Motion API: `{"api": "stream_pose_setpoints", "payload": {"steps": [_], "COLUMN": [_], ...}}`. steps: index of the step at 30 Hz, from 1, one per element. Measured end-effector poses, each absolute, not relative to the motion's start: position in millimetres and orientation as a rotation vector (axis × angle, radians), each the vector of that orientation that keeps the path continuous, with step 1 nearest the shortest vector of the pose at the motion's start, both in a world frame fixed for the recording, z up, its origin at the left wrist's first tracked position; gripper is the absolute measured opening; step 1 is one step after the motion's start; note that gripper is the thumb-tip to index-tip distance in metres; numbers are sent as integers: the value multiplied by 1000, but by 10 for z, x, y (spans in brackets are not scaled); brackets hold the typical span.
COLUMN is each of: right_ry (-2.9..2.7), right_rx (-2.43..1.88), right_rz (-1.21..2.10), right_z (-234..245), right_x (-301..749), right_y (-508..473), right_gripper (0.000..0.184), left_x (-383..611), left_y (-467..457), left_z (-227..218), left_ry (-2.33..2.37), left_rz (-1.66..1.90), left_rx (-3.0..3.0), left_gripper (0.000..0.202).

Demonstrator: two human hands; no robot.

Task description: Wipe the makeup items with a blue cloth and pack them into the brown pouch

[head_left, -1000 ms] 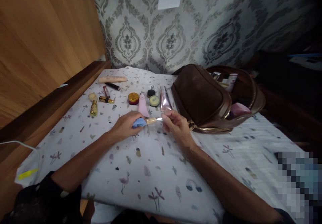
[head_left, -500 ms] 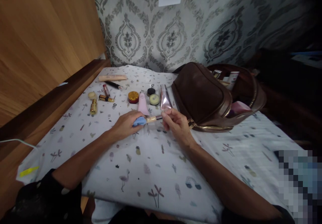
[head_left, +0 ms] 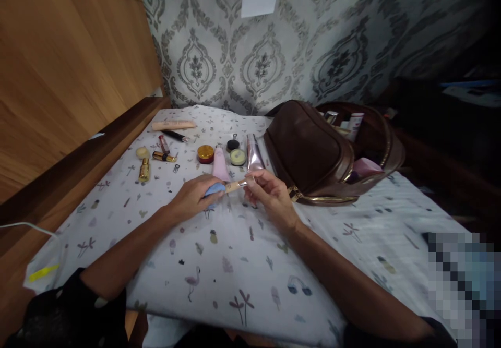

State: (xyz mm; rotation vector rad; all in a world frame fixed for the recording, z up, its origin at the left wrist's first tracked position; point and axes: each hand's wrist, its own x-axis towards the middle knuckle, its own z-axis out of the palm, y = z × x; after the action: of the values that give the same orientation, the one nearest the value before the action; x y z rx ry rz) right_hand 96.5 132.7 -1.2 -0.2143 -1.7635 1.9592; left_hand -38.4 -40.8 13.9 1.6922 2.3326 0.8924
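One slim tube [head_left: 233, 186] is clamped centrally between the left grip [head_left: 194, 194], with one blue cloth [head_left: 213, 189], and the right grip [head_left: 271, 194]. In one bag [head_left: 305, 136] at two o'clock, one white tube [head_left: 355, 124] and one pink item [head_left: 368, 166] are seen.

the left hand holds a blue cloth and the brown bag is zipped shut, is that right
No, the brown bag is open: the head view shows a pink item in its opening. The left hand does hold a blue cloth.
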Motion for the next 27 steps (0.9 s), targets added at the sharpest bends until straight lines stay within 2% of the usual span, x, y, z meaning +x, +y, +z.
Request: {"api": "stream_pose_setpoints", "payload": {"steps": [5,12,21,27], "right_ry": [-1896,-1897,-1612,-1499], "right_rx": [-121,-101,-214,-210], "right_rz": [1941,1952,2064,2252], "right_z": [11,-1,26,38], "right_x": [991,990,968,961], "right_y": [1314,1294,1317,1308], "right_gripper": [34,33,50,58], "left_x": [-291,-235,-291,-135], "left_y": [-402,-375,-351,-372], "left_z": [172,163,145,196], "left_ry": [2410,2284,2285,2352], "left_rz": [929,942,892,984], "left_rx": [1804,1812,1712,1380], "left_gripper": [36,33,37,25]}}
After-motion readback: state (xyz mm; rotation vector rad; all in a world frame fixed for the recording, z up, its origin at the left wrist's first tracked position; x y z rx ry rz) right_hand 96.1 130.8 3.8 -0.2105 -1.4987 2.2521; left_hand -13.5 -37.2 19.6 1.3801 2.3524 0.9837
